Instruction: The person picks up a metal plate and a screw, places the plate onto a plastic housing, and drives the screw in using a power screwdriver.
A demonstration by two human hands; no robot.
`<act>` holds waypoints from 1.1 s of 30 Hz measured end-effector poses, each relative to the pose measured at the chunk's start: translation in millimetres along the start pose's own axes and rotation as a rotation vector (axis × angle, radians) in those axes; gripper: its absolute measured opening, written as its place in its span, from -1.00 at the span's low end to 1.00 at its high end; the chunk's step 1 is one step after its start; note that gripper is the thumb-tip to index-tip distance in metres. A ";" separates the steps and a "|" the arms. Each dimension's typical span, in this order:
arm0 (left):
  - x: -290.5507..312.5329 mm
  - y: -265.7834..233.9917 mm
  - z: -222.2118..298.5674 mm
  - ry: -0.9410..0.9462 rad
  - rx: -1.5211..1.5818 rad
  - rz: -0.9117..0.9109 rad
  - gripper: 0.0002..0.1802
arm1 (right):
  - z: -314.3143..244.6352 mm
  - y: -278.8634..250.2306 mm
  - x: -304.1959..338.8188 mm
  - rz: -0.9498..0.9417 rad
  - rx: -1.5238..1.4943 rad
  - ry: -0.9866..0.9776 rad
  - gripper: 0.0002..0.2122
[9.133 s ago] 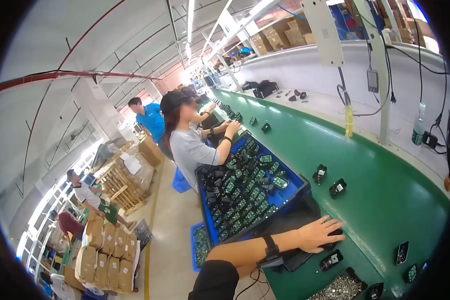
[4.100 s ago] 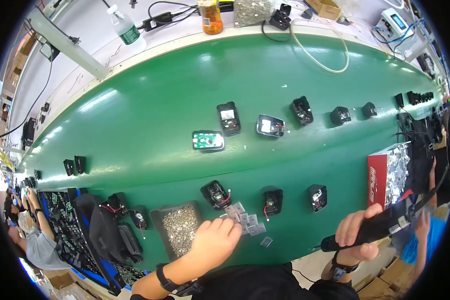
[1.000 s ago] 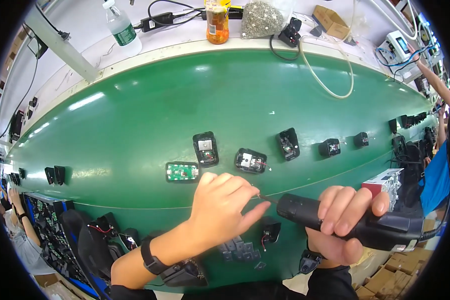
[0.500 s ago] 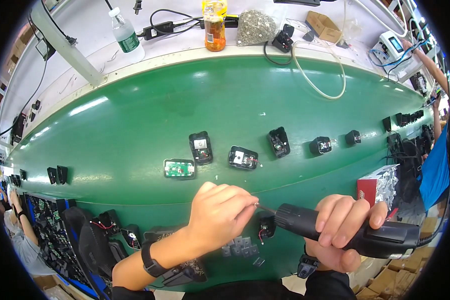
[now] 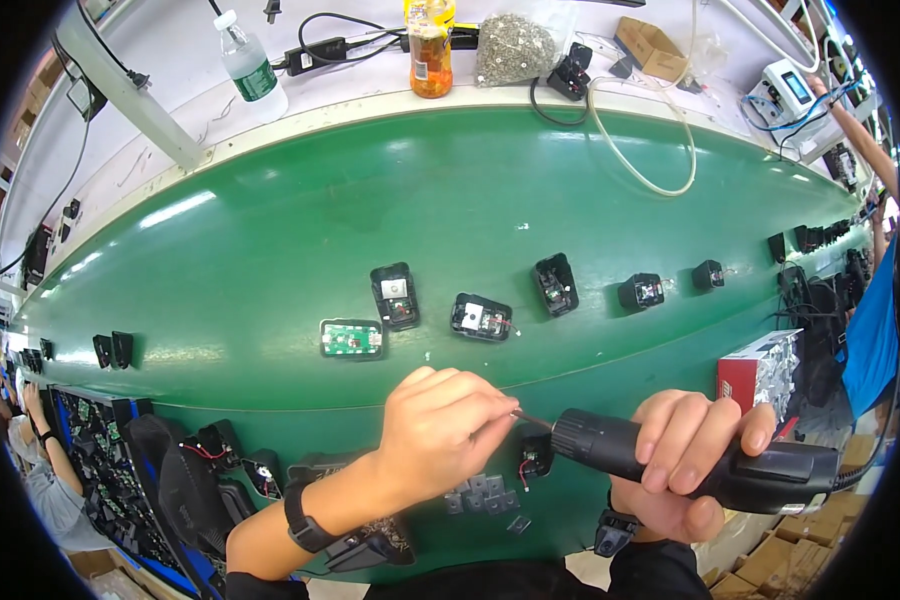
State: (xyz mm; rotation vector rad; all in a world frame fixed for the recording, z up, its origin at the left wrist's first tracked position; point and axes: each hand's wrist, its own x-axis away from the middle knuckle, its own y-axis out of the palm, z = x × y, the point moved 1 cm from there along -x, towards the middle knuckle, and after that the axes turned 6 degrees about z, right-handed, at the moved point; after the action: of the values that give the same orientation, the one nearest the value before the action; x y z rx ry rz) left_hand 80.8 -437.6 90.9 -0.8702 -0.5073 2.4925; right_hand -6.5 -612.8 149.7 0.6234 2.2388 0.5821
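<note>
My right hand (image 5: pixel 685 465) is wrapped round a black electric screwdriver (image 5: pixel 610 440), held nearly level with its bit aimed left. At the bit's tip, my left hand (image 5: pixel 445 425) is closed in a pinch; whatever small piece sits between the fingertips is too tiny to make out. Below the bit lies an open black housing (image 5: pixel 535 455) with a red wire. Several small grey square plates (image 5: pixel 482 495) rest beside it. Beyond my hands, on the green belt (image 5: pixel 270 250), are a housing with a green circuit board (image 5: pixel 351 340) and several open black housings (image 5: pixel 482 317).
A red and white box (image 5: pixel 738 380) of bagged parts stands at right. Blue-edged trays of black parts (image 5: pixel 95 470) lie at left. The back shelf holds a clear bottle (image 5: pixel 253 75), a drink bottle (image 5: pixel 430 55) and a bag of screws (image 5: pixel 515 52). Other people work at both sides.
The housings on the belt have shifted slightly left, most plainly the one with the green board. Both hands and the screwdriver stay almost in place, with the bit still at my left fingertips.
</note>
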 end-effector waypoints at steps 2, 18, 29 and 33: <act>-1.3 2.6 -0.6 0.011 -0.005 -0.005 -0.77 | 0.2 0.9 0.4 0.029 -0.005 -0.006 -0.53; -19.9 -8.5 -4.6 -0.081 -0.184 -0.232 -0.22 | 7.9 -10.8 -15.6 -0.144 -0.026 0.166 -0.54; -51.5 -10.8 -78.4 0.134 -0.519 -0.359 -0.59 | 70.2 -18.3 -48.5 -0.466 0.045 0.194 -0.47; -57.6 -6.7 -83.8 0.149 -0.430 -0.265 -0.77 | 92.9 -18.8 -53.9 -0.491 0.039 0.264 -0.50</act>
State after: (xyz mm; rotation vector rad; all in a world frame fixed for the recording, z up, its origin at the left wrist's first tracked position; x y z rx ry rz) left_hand 177.7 -446.1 60.7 -1.0574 -1.0565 2.0907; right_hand 91.0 -638.9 108.5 -0.0007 2.5302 0.3845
